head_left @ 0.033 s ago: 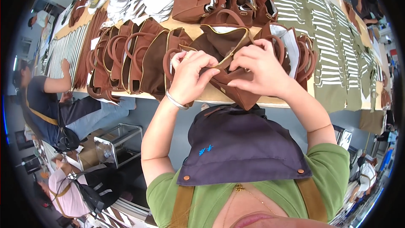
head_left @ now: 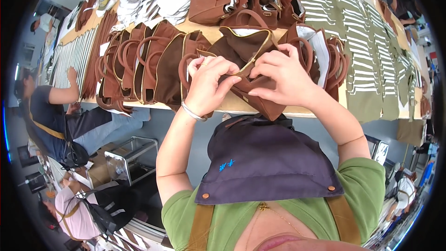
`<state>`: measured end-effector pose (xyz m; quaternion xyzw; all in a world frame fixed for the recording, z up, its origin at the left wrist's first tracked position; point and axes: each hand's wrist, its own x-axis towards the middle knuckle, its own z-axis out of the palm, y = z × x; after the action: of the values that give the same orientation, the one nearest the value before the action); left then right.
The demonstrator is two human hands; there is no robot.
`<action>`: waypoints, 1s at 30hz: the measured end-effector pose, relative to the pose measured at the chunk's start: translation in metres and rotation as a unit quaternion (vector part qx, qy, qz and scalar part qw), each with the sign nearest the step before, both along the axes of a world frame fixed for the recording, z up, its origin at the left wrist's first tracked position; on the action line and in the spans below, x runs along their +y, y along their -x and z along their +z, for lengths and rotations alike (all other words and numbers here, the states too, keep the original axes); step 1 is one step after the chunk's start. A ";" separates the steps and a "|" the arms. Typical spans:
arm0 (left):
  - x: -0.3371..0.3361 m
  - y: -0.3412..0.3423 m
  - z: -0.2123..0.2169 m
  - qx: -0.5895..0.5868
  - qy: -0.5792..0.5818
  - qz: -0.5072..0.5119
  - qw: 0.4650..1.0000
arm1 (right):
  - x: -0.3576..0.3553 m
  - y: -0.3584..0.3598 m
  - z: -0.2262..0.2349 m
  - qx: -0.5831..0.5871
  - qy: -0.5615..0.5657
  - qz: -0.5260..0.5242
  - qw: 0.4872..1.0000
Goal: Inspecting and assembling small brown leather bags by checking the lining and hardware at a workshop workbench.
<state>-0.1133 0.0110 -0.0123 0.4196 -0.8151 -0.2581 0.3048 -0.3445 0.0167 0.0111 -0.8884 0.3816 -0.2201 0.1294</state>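
Note:
A brown handbag [head_left: 234, 46] stands at the table's near edge, its top unzipped and its dark lining showing. A gold zipper [head_left: 261, 50] runs along its mouth. My left hand [head_left: 210, 82] pinches the near left end of the zipper edge between thumb and fingers. On the other side, my right hand [head_left: 284, 75] has its fingers curled over the bag's rim beside the zipper. Its thumb lies lower, against the outside of the bag. What sits under the right fingertips is partly hidden. One rounded brown handle [head_left: 252, 15] rises behind the open mouth.
A row of similar brown bags [head_left: 139, 65] stands close on the left, with more at the back [head_left: 213, 0]. White pieces [head_left: 144, 0] are heaped behind. Olive-and-white striped pieces [head_left: 367, 65] cover the right side. A co-worker [head_left: 51, 107] sits at the left; a metal cart [head_left: 132, 158] is below.
My right hand has shifted very slightly left along the bag's rim. My left hand stays in place, still pinching the zipper edge.

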 end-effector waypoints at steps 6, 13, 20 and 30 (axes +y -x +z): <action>0.005 -0.001 -0.002 -0.002 0.006 -0.006 1.000 | 0.003 -0.006 -0.002 -0.011 -0.120 -0.024 0.992; 0.009 0.004 0.003 -0.016 0.023 -0.002 1.000 | 0.008 -0.004 -0.007 -0.050 -0.173 -0.051 0.982; 0.016 0.006 0.001 -0.001 0.018 0.001 1.000 | 0.011 -0.007 0.000 -0.022 -0.214 -0.058 0.975; 0.033 0.022 -0.011 0.016 0.040 0.097 0.994 | 0.013 -0.008 -0.007 -0.039 -0.213 -0.096 0.972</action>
<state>-0.1357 0.0439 -0.0238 0.4803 -0.7753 -0.2014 0.3574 -0.3364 0.0298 0.0040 -0.7905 0.4979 -0.1795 0.3082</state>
